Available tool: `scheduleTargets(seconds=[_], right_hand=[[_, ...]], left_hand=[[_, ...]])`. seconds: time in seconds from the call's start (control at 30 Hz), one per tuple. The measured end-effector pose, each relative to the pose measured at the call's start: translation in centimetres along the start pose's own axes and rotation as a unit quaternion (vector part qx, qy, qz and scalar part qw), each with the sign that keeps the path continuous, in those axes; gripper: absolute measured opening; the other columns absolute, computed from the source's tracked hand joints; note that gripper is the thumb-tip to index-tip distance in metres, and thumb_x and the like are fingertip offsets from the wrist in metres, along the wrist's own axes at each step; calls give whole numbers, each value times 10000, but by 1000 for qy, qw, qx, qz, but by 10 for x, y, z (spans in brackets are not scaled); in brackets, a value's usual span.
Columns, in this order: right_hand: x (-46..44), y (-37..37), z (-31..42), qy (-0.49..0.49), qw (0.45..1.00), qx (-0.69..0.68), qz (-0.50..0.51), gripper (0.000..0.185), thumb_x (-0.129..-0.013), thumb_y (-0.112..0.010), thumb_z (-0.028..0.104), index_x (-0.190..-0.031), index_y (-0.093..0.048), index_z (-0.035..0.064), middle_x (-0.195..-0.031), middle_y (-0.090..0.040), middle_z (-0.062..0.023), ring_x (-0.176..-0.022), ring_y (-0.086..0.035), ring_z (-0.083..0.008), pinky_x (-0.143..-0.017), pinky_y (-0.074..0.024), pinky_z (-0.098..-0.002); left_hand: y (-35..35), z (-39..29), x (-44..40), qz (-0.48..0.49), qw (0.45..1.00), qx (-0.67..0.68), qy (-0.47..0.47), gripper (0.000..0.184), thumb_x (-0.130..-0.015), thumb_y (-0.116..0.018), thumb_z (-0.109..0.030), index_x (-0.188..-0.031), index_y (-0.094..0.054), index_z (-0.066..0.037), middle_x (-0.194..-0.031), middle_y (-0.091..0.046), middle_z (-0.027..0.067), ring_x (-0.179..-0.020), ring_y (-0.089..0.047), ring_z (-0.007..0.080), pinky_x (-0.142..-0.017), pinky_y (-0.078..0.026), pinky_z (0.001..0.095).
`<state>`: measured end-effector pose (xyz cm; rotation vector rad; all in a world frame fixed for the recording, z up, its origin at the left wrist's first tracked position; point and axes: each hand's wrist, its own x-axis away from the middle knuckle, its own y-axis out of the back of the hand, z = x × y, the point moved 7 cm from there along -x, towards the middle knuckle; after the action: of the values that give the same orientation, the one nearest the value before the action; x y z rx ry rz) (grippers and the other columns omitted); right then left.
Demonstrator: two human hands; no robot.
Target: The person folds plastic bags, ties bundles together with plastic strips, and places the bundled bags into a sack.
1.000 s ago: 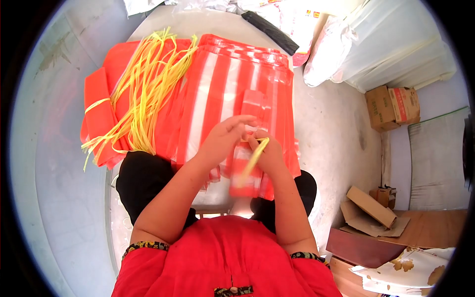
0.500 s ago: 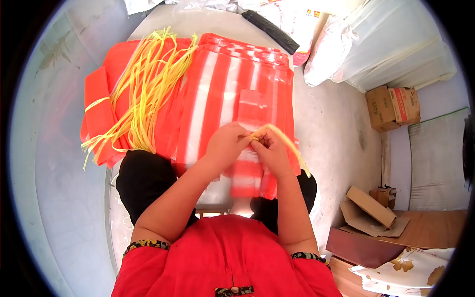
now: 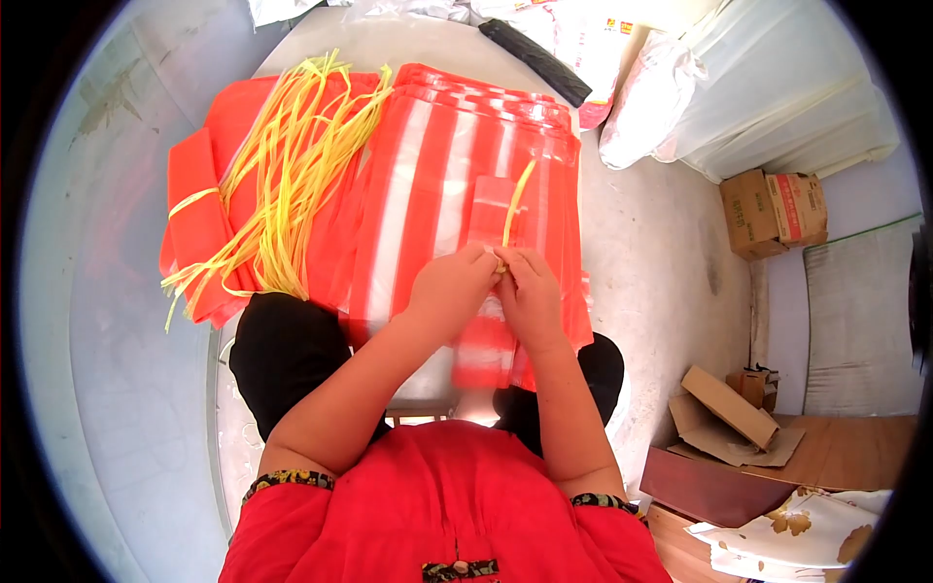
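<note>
My left hand (image 3: pixel 454 285) and my right hand (image 3: pixel 531 296) meet fingertip to fingertip, both closed in a pinch on a yellow strip (image 3: pixel 516 206). One end of the strip stands up from between the fingers, pointing away from me. Just where the fingertips meet, the strip is partly hidden. Beneath my hands lies a stack of red-and-clear striped plastic bags (image 3: pixel 423 165), with a folded striped bundle (image 3: pixel 483 355) on top, partly covered by my hands. More yellow strips (image 3: pixel 292 185) lie in a loose bunch to the left, over red plastic (image 3: pixel 233 112).
A folded red bundle (image 3: pixel 194 189) with a yellow strip around it lies at the far left. Behind the stack are a black roll (image 3: pixel 535 60) and white sacks (image 3: pixel 651 102). Cardboard boxes (image 3: pixel 773 214) stand at the right, with opened cardboard (image 3: pixel 729 418) nearer me.
The strip's free end has swung from hanging over my right hand to standing upright away from me. My right-hand fingers have turned inward and closed more; the left hand has barely moved.
</note>
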<state>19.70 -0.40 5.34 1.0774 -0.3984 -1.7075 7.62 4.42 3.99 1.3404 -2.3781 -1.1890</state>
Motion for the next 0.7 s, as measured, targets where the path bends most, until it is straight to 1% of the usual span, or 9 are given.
scheduleTargets(seconds=[0.07, 0.1, 0.2, 0.27, 0.3, 0.37, 0.47, 0.57, 0.7], right_hand=[[0, 0, -2, -1, 1000, -5, 2, 309, -867, -685, -32, -1165, -713, 41, -1083, -682, -159, -997, -685, -341, -856, -573, -395], [2, -1, -6, -11, 1000, -27, -6, 297, -868, -684, -35, -1155, -715, 35, -1080, -682, -158, -994, -685, -336, -852, -571, -389], [9, -4, -16, -55, 994, -91, -21, 253, -879, -679, -43, -1121, -721, 17, -1077, -681, -153, -988, -686, -320, -841, -567, -372], [12, -4, -19, -102, 986, -131, -20, 212, -894, -674, -44, -1095, -723, 5, -1083, -681, -148, -988, -686, -306, -834, -562, -360], [15, -6, -23, -113, 982, -147, -21, 217, -903, -671, -41, -1108, -718, 9, -1086, -680, -138, -984, -684, -280, -826, -559, -351], [22, -12, -33, -135, 974, -178, -23, 227, -920, -666, -35, -1136, -708, 18, -1091, -676, -118, -975, -679, -229, -812, -552, -335], [26, -18, -34, -270, 917, -292, -7, 289, -918, -670, -20, -1202, -658, 34, -1067, -653, -84, -941, -647, -154, -792, -539, -313], [25, -22, -42, -275, 903, -331, 28, 360, -905, -680, -6, -1252, -600, 48, -1036, -629, -55, -910, -610, -113, -782, -528, -300], [18, -17, -34, -253, 934, -250, 43, 382, -875, -657, -32, -1241, -579, 43, -1026, -621, -67, -891, -609, -140, -783, -525, -301]], left_hand=[[2, -1, 1, -6, 1000, 4, -13, 124, -971, -646, -171, -1006, -678, -56, -1000, -668, 112, -858, -663, 358, -726, -536, 458], [3, -1, 1, -8, 1000, 6, -19, 112, -965, -653, -162, -1001, -678, -58, -1000, -668, 106, -849, -662, 359, -716, -535, 459], [3, 7, 3, -3, 994, 101, 41, 127, -980, -619, -178, -996, -669, -62, -1026, -662, 109, -931, -673, 352, -766, -548, 464], [3, 11, 2, -26, 988, 147, 41, 108, -943, -668, -128, -982, -670, -27, -985, -659, 138, -901, -659, 361, -764, -534, 453], [4, 12, 1, -38, 984, 170, 41, 109, -925, -692, -103, -974, -670, -9, -964, -658, 153, -886, -652, 365, -763, -527, 447], [2, 14, 1, -42, 983, 175, 42, 116, -925, -688, -100, -966, -666, 6, -955, -655, 168, -904, -648, 370, -782, -522, 447], [2, 14, 1, -48, 983, 173, 41, 120, -925, -685, -96, -960, -661, 16, -948, -653, 174, -915, -643, 376, -794, -517, 450], [-1, 15, 1, -46, 984, 168, 33, 118, -923, -684, -93, -957, -659, 17, -945, -653, 172, -917, -643, 378, -795, -515, 452], [0, 16, 1, -35, 982, 177, 58, 107, -921, -678, -86, -956, -660, 14, -949, -654, 175, -925, -645, 380, -799, -517, 454]])
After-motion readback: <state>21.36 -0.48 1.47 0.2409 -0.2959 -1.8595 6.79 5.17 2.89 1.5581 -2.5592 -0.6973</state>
